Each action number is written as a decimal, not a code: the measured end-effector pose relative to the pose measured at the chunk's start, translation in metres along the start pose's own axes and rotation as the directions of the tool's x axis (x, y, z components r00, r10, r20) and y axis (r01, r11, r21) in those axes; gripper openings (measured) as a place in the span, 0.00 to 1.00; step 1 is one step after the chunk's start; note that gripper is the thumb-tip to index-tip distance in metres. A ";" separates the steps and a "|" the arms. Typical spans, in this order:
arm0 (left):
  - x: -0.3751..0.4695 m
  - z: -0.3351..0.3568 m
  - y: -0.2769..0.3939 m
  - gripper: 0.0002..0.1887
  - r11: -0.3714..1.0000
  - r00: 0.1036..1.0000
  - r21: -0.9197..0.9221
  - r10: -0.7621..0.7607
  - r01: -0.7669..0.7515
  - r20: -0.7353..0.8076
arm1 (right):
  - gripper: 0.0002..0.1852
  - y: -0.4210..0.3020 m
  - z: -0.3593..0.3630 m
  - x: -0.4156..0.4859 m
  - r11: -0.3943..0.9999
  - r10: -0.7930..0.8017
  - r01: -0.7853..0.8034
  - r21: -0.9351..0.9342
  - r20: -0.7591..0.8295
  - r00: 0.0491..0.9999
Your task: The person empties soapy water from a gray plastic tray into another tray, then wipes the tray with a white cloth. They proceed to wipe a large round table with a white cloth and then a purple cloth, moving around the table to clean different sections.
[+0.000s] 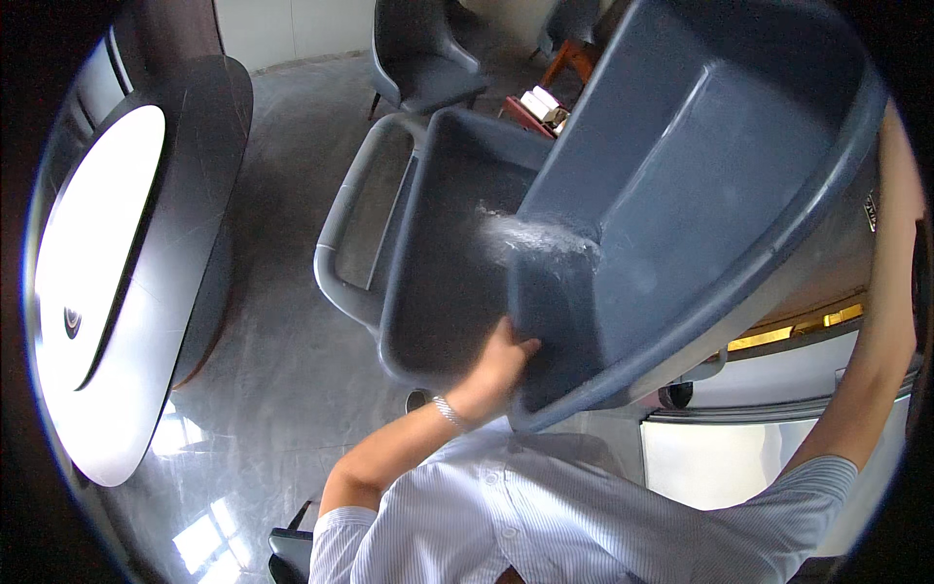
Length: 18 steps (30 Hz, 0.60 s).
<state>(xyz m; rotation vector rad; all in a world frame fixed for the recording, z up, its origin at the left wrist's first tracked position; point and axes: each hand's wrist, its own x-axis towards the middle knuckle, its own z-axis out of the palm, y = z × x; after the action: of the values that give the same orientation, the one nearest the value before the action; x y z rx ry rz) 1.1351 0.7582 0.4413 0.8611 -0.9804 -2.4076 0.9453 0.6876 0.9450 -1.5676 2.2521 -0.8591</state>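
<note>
A large dark grey plastic tub is tilted high at the right. Water streams from its lower end over the dark bin of a cart with a grey push handle. My left hand, with a silver bracelet at the wrist, grips the tilted tub's near end wall, thumb inside. My right arm reaches up along the tub's far side; my right hand is at the picture's dark right rim, beside the tub's raised end, its fingers hidden.
A dark oval table with a bright, glossy top stands at the left. Beyond the cart are a grey chair and a red-brown stand bearing white items. A black object lies at lower left. The grey floor shines.
</note>
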 end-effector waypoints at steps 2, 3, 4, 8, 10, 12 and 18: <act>0.003 0.011 -0.011 0.23 0.995 0.994 0.050 -0.089 0.086 0.059 | 0.23 -0.020 0.009 -0.004 0.997 -0.017 0.016 -0.073 -0.002 1.000; 0.003 0.016 -0.011 0.23 0.995 0.996 0.070 -0.074 0.070 0.055 | 0.24 -0.027 0.014 -0.005 0.995 -0.037 0.037 -0.088 0.004 0.999; 0.003 0.020 -0.010 0.23 0.995 0.995 0.062 -0.082 0.078 0.061 | 0.24 -0.032 0.019 -0.006 0.993 -0.047 0.048 -0.103 0.007 0.999; 0.003 0.035 -0.011 0.24 0.994 0.997 0.103 -0.037 0.029 0.075 | 0.25 -0.042 0.033 -0.020 0.985 -0.074 0.074 -0.155 0.008 0.997; 0.003 0.039 -0.012 0.25 0.995 0.995 0.094 -0.024 0.015 0.095 | 0.26 -0.039 0.034 -0.034 0.981 -0.076 0.073 -0.179 -0.008 0.997; 0.007 0.044 -0.013 0.26 0.998 0.988 0.023 -0.066 0.063 0.142 | 0.27 -0.032 0.030 -0.052 0.976 -0.067 0.057 -0.209 -0.037 0.997; 0.024 0.047 -0.020 0.28 0.999 0.982 0.027 -0.045 0.041 0.181 | 0.29 0.004 -0.002 -0.127 0.973 -0.063 0.025 -0.229 -0.158 0.985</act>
<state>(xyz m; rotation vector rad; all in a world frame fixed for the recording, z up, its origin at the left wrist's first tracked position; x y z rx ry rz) 1.0833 0.7810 0.4444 0.6856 -1.0676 -2.5525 0.9895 0.8059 0.9302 -1.7058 2.5183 -0.7923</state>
